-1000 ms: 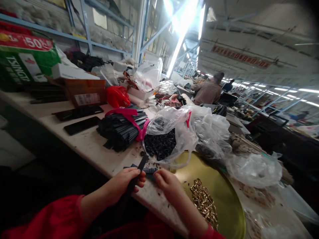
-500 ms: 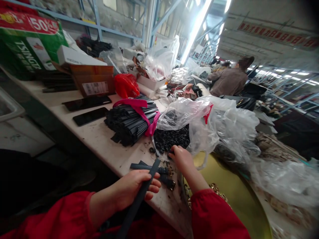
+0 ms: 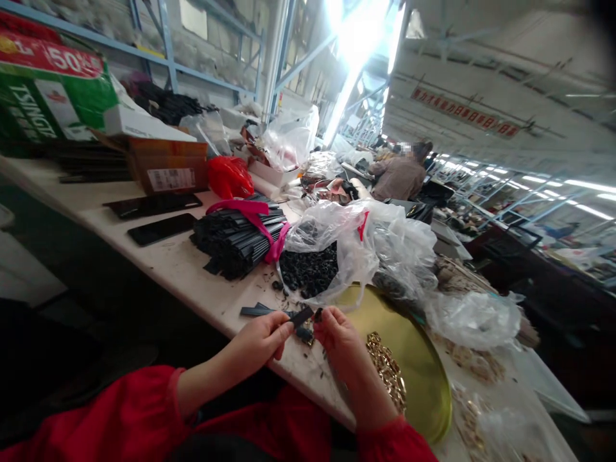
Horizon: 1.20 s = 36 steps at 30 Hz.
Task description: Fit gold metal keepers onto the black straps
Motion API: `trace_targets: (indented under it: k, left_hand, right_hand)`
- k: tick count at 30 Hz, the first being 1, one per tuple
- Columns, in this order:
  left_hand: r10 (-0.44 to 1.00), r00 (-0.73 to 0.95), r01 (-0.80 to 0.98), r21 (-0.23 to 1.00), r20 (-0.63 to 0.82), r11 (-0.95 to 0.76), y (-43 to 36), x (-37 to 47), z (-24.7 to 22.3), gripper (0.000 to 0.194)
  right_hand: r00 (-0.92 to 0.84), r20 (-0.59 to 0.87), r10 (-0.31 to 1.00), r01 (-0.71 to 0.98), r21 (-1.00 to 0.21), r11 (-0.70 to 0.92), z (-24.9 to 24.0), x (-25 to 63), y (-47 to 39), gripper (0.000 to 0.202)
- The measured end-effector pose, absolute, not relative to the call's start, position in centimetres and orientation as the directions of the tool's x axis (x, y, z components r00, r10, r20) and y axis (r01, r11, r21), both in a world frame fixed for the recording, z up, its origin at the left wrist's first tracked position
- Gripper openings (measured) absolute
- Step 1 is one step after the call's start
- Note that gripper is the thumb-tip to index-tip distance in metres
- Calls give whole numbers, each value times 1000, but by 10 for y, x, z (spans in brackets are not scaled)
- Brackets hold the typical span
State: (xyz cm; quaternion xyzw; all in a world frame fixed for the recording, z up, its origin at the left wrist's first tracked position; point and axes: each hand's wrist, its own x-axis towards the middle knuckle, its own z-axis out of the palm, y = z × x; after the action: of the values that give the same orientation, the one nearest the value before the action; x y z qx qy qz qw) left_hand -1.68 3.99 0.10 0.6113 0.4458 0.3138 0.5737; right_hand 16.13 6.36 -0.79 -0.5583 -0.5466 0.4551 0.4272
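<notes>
My left hand (image 3: 269, 337) is closed on a dark strap (image 3: 301, 317), whose end points toward the right hand. Between the fingertips of my right hand (image 3: 334, 330) is a small black loop (image 3: 318, 314), close to the strap's end. Behind the hands, an open clear plastic bag (image 3: 353, 263) holds many black loops (image 3: 308, 266). Other dark straps (image 3: 257, 310) lie on the table beyond my left hand, partly hidden by it. A bundle of black strips (image 3: 235, 240) tied with a pink band (image 3: 260, 221) rests left of the bag.
Right of my hands is a round gold tray (image 3: 423, 366) with gold metal pieces (image 3: 387, 372). Two dark phones (image 3: 161, 229) lie on the table (image 3: 178, 266) at the left, near a cardboard box (image 3: 166, 163) and a red bag (image 3: 230, 176). A person (image 3: 399, 176) is farther back.
My right hand has come away from the black loops in the bag to the strap's end, with a loop in its fingers. My left hand has closed more around the strap. The view has shifted.
</notes>
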Motion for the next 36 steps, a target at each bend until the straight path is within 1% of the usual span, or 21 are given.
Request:
trace_targets:
  k: [1,2,3,4,5,7,11,14,16,21,24,27,28,29,30,31,32,33,34,35,36]
  left_hand:
    - [904,411,213,977,-116,28,36,-16,3,30]
    - [903,415,246,969,-114,9,32,-14,6,30]
    - [902,417,282,959,-115,-8,27,-13,8,30]
    - [901,419,320,947,-113,-30,22,-11,10,29]
    - [900,422,355,933,-107,-56,18,-10,12,29]
    - [892,442,417,902,-94,-112,9,-8,15,29]
    - [862,501,518,823,-72,-233,-2,-8,18,28]
    - [824,553,568,780,-123,-264,-3,-11,18,26]
    - [795,583,569,782,-167,-253,-1,-14,18,28]
    - [786,585,538,820,-198,-194,2,-16,8,26]
    - [755,608,562,805,-246,-190,6,-12,-3,25]
    - [789,572,545,823,-227,-159,13,-4,-13,29]
    - [808,550,527,839,-212,-138,17,-1,-15,29]
    - [823,531,504,856,-202,-115,21,2,-16,30]
    - [833,517,478,874,-196,-91,25,5,-17,30]
    - [840,507,450,890,-194,-66,29,8,-18,31]
    - [841,504,422,906,-197,-41,33,10,-18,32]
    - [842,500,399,917,-202,-17,37,12,-20,33]
    - [844,494,380,925,-210,7,40,14,-21,32]
    - [848,484,366,930,-219,31,43,16,-23,30]
    - [851,472,356,933,-229,54,44,18,-25,27]
  right_hand:
    - [7,-103,995,23,-994,-103,-8,159,48,34]
    - [14,-173,985,-187,-968,-168,-9,157,34,35]
    - [13,-238,971,-368,-904,-217,-9,155,22,38]
    - [12,-284,959,-489,-838,-243,-10,154,13,39]
    - [17,-310,951,-542,-802,-251,-10,153,6,38]
    - [43,-323,946,-569,-786,-242,-9,153,-5,34]
    - [86,-241,967,-490,-855,-170,-10,156,-19,29]
    - [71,-145,987,-331,-937,-114,-14,159,-28,26]
    - [36,-122,992,-263,-959,-108,-17,161,-32,23]
    - [-26,-194,981,-183,-963,-196,-27,165,-31,21]
    - [-91,-255,963,-207,-941,-269,-35,160,-28,26]
    - [-167,-288,943,-188,-930,-317,-37,159,-22,31]
    - [-178,-266,947,-127,-948,-290,-36,163,-18,31]
    - [-166,-230,959,-17,-972,-236,-33,171,-14,30]
    - [-123,-180,976,157,-975,-160,-30,182,-8,27]
    - [-63,-114,991,379,-922,-82,-27,195,-1,25]
    - [27,-42,999,636,-770,-49,-24,209,7,22]
    - [101,24,995,854,-515,-74,-22,224,15,22]
    - [129,55,990,965,-235,-113,-22,237,24,21]
    - [132,56,990,991,-36,-130,-23,249,31,19]
    - [128,47,991,987,91,-132,-25,258,39,18]
